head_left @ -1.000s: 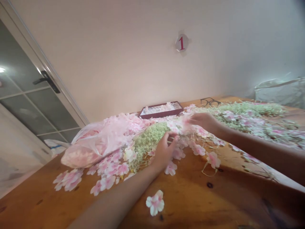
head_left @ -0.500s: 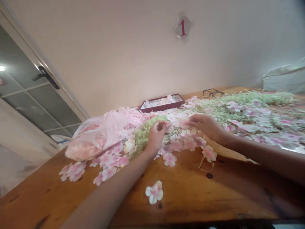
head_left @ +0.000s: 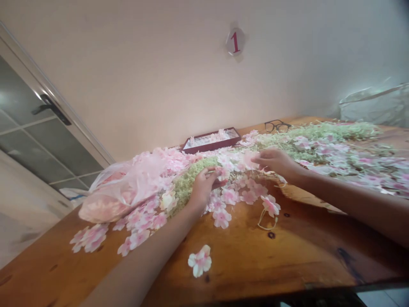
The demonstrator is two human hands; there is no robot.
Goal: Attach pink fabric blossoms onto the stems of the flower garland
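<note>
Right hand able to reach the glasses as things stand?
Probably yes: only a low layer of green sprigs and pink flowers lies between the right hand and the glasses, with nothing tall in the way.

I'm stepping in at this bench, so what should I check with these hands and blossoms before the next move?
1. Left hand against the pale green filler: ok, touching.
2. Right hand gripping a blossom: cannot tell.
3. Loose fabric blossom on the wooden table: not ok, lying apart from the heap.
4. Pink plastic bag: ok, lying beside the heap.
5. Red tray: ok, away from both hands.
6. Glasses: ok, away from both hands.
</note>
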